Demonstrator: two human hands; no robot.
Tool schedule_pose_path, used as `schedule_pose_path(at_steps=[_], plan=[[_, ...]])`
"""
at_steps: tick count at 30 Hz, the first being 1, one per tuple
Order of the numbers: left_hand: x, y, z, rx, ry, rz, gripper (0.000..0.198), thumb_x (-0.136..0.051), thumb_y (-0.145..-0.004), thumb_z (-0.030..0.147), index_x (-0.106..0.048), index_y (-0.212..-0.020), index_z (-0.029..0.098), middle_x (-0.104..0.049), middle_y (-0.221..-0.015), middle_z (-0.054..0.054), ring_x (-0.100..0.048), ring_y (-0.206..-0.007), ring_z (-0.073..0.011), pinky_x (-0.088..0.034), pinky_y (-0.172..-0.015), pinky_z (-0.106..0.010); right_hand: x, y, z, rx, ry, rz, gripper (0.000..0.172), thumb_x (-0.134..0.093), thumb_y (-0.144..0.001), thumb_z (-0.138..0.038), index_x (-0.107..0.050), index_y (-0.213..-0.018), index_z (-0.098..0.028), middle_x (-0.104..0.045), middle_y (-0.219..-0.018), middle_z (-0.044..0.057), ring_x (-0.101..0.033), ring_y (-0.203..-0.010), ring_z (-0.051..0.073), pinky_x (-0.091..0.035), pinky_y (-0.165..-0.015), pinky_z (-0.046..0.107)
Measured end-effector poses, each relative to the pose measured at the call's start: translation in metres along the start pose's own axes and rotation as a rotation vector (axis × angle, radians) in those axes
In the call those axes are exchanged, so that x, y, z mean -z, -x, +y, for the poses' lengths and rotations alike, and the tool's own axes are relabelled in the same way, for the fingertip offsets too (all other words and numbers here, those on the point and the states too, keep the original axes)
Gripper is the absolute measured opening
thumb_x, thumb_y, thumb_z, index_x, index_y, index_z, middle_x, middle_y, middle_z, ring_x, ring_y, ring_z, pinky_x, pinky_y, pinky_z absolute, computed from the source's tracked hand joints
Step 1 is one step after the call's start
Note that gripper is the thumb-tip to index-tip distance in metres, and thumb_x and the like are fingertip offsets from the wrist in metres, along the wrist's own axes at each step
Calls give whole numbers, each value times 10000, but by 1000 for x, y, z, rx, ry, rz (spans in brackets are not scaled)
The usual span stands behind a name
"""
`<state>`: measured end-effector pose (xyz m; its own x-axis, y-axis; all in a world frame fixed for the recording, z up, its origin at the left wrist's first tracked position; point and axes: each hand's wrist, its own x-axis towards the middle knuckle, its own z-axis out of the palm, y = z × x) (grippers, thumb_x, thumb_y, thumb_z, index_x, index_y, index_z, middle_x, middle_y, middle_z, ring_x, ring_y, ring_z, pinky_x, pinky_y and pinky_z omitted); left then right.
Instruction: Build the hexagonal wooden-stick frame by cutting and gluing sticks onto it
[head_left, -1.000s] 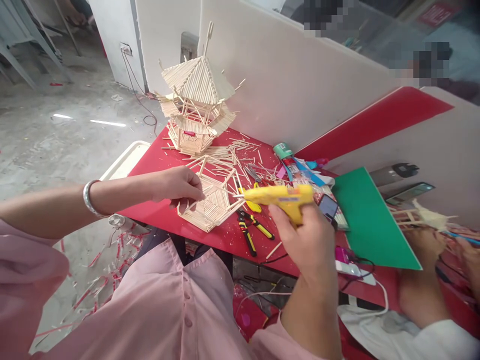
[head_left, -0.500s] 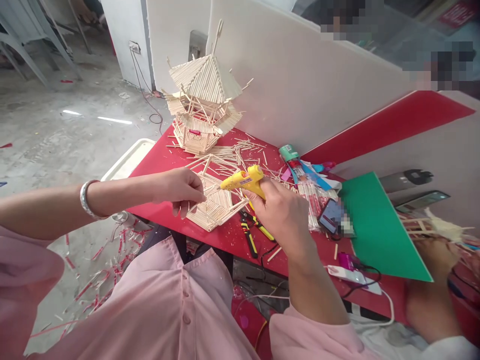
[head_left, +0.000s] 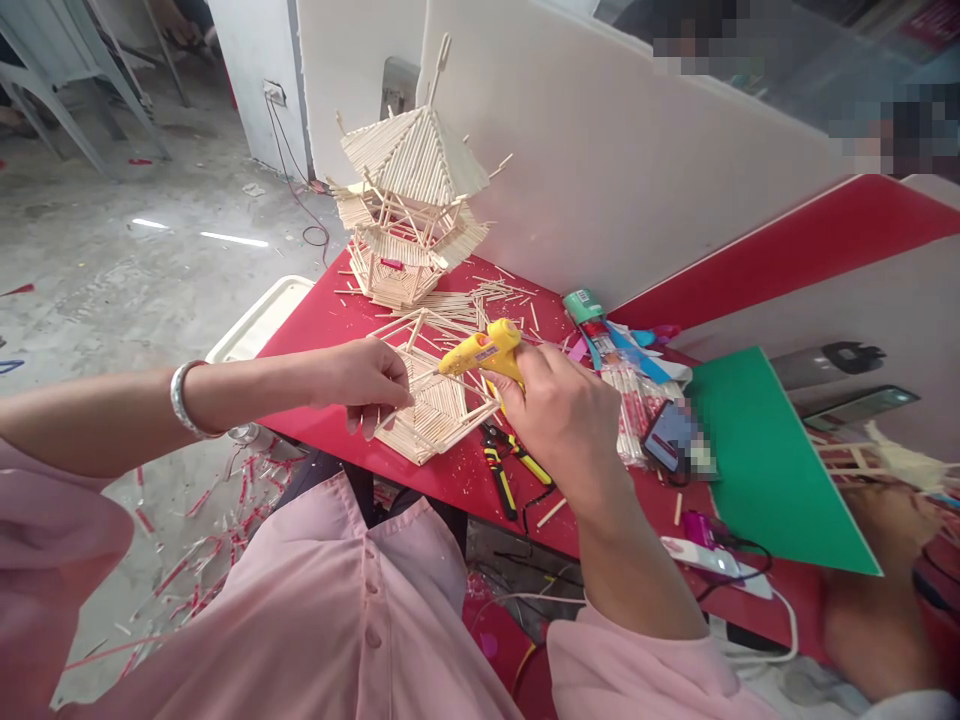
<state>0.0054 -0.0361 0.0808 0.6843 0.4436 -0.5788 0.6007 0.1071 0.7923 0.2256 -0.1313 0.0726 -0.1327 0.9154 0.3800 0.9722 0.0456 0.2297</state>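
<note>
My right hand [head_left: 562, 410] grips a yellow hot glue gun [head_left: 480, 352], its nozzle pointing left. Close to that nozzle is my left hand [head_left: 375, 385], thumb and fingertips pinched together; whatever they hold is too small and hidden to make out. Below both hands lies a frame of thin wooden sticks [head_left: 427, 425], its flat base built up in a spoked pattern with rails round the edge. Behind it stands a tiered pagoda model [head_left: 416, 160] made of the same sticks.
Yellow-black pliers [head_left: 499, 470] lie on the red table [head_left: 315, 320] beside the frame. Loose sticks [head_left: 495, 292], bagged sticks [head_left: 626, 400], a phone [head_left: 670, 438] and a green board [head_left: 780, 460] are further right. Another person's arm [head_left: 877, 610] rests beyond the board. Red-white wrappers litter the floor.
The glue gun has shifted slightly left and down, bringing its nozzle closer to my left fingertips. My left hand stays pinched, and the view has shifted a little.
</note>
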Motion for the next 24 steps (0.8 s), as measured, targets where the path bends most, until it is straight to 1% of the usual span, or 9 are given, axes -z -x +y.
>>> schedule_pose_path(at_steps=[5,9,14,18,24], plan=[[0,-2,0,-3,0,-9,181,-654,-698,256,-528,-589,185,-603,-487,12,-544,-432,-93,-396,-460,-217,1,-2,-2,9,-7,-15,198,-539,-929,-331,-615,-960,-151,-647,-825,80,-576,-746,193,-266,-578,311],[1,-4,-1,5,-10,-11,187,-652,-703,259,-529,-581,187,-594,-479,13,-547,-438,-98,-414,-473,-225,3,-5,-3,19,7,-10,189,-544,-923,-331,-610,-906,-155,-640,-804,75,-571,-730,189,-282,-578,308],[1,-4,-2,17,-21,16,161,-634,-708,251,-547,-589,188,-606,-502,6,-555,-448,-106,-436,-494,-240,1,-5,-2,32,14,0,195,-546,-925,-330,-612,-902,-148,-635,-785,76,-575,-725,192,-299,-583,307],[1,-4,-2,12,-37,11,152,-633,-710,259,-561,-597,188,-608,-503,5,-562,-457,-113,-447,-506,-246,0,-3,-1,29,9,-7,195,-553,-924,-327,-612,-910,-142,-640,-800,84,-583,-721,195,-300,-579,305],[1,-4,-3,7,-42,3,135,-619,-717,255,-567,-619,179,-627,-534,-2,-562,-453,-107,-418,-471,-232,2,-2,-1,22,16,-9,196,-572,-916,-322,-616,-937,-132,-640,-812,84,-582,-705,191,-288,-570,304]])
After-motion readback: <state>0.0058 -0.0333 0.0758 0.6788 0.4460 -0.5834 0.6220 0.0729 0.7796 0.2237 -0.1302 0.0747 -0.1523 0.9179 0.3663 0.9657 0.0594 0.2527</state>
